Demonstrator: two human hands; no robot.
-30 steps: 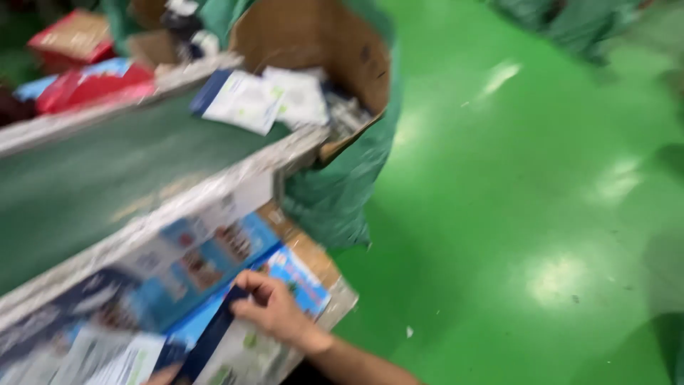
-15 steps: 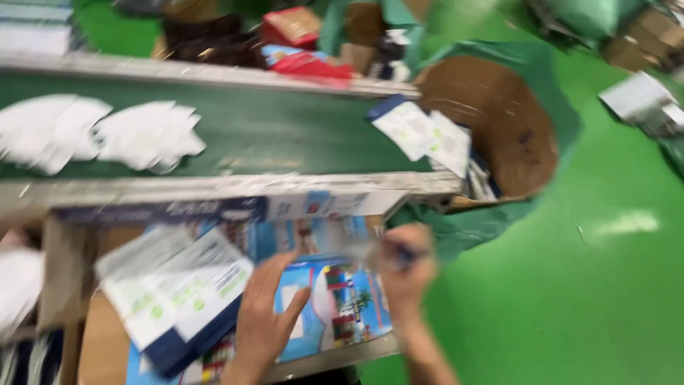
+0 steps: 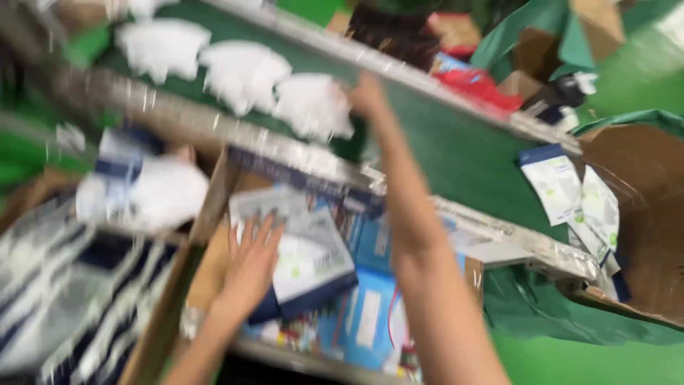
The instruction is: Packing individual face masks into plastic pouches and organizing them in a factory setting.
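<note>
Packets, white and soft-looking, lie in a row on the green belt; our right hand reaches the nearest one, fingers at its edge, though blur hides whether it grips. We judge a pinch at the packet's edge best, lifting clear of the belt's metal rail. Our left hand lies flat, fingers spread, on a flat white-and-blue box in the bin below, among glossy blue cartons. A brown cardboard drum stands right.
</note>
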